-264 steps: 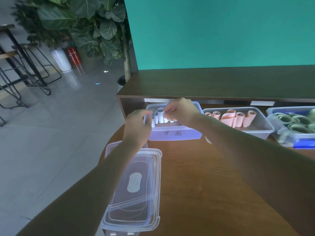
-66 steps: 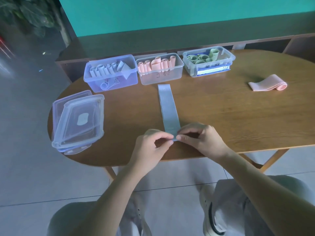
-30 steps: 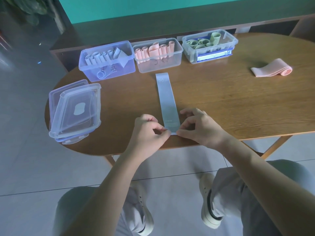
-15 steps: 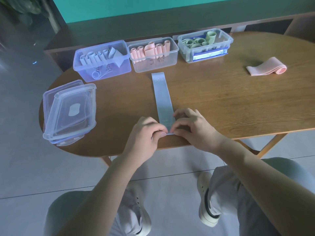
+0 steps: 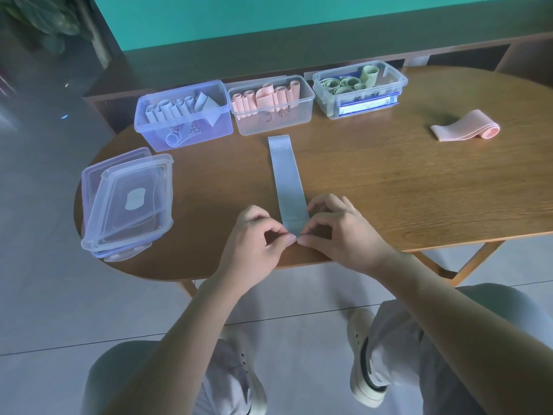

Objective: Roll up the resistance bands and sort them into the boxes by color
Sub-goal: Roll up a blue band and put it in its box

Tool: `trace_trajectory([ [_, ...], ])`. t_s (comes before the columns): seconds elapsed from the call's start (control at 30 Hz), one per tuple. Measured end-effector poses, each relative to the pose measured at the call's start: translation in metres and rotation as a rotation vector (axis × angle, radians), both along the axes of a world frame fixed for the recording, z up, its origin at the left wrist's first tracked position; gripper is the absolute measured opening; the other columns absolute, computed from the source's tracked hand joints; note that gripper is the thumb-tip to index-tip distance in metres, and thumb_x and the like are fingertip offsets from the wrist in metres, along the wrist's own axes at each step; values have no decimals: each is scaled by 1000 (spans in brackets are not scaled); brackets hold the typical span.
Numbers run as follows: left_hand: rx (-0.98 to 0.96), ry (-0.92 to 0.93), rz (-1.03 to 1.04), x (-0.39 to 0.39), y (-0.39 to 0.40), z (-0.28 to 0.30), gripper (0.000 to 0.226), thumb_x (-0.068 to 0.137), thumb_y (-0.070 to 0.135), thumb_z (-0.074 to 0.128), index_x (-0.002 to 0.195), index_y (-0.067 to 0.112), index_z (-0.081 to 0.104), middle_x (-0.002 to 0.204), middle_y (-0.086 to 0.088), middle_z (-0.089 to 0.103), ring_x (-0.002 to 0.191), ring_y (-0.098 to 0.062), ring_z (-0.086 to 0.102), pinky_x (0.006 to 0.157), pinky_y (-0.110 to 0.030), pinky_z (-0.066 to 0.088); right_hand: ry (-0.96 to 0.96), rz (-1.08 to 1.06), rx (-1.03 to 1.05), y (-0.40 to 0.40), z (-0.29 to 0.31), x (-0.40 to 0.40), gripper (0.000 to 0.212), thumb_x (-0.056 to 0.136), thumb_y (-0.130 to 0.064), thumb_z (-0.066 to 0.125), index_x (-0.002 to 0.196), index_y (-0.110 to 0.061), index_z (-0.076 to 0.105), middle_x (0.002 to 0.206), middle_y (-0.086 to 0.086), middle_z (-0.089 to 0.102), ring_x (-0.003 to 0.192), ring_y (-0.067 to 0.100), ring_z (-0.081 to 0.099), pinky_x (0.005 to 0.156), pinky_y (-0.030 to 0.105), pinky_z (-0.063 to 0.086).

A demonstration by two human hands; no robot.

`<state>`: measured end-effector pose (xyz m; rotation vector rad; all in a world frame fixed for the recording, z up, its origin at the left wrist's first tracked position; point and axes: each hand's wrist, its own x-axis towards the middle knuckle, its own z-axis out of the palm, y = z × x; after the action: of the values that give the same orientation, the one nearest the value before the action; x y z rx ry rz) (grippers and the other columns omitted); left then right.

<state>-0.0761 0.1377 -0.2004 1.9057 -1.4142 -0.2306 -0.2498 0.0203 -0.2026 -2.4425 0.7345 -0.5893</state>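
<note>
Pinching the near end of a pale blue band (image 5: 286, 178), both hands meet at the front edge of the oval wooden tabletop (image 5: 389, 187). The left hand (image 5: 254, 244) has its thumb and forefinger curled onto the band's left corner, and the right hand (image 5: 338, 232) grips the right corner the same way, the other fingers arched above the strip. The band lies flat and straight, running away from the person toward the boxes, with a faint "20" printed near its far end. Whether the near end has already been turned over into a first fold is hard to tell, since the fingertips cover it.

Three open plastic boxes stand in a row along the far side of the tabletop. The blue-tinted box (image 5: 155, 136) on the left holds pale blue rolls, the clear middle box (image 5: 305, 115) holds pink rolls, and the right box (image 5: 398, 85) holds green rolls. The flat band's far end stops just short of the middle box.

A pink band (image 5: 460, 130), partly rolled at its right end, lies well apart on the right of the tabletop. A stack of clear lids (image 5: 125, 202) rests at the left edge, overhanging it slightly.
</note>
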Motion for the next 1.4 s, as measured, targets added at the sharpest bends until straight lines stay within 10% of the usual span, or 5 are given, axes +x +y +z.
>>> trace_trajectory([
  [0.37, 45, 47, 157, 0, -10, -2, 25, 78, 41, 84, 77, 18, 73, 104, 10, 46, 96, 13, 42, 70, -7, 35, 46, -162, 216, -2, 8, 11, 19, 81, -39, 82, 79, -27, 68, 118, -11, 49, 117, 10, 44, 101, 27, 40],
  [0.67, -157, -209, -221, 3, -1, -6, 6, 91, 8, 72, 91, 12, 76, 93, 1, 59, 89, -12, 53, 76, -24, 47, 64, -179, 205, -4, 8, 16, 16, 83, -35, 80, 81, -28, 66, 118, -8, 50, 117, 13, 44, 102, 27, 39],
  [1.4, -116, 4, 31, -8, -18, -5, 14, 84, 4, 76, 82, 16, 68, 80, 9, 58, 74, -3, 54, 64, -11, 38, -69, -31, 26, -13, -4, 0, 9, 84, -32, 80, 89, -26, 77, 101, -9, 58, 100, 12, 50, 92, 7, 30],
])
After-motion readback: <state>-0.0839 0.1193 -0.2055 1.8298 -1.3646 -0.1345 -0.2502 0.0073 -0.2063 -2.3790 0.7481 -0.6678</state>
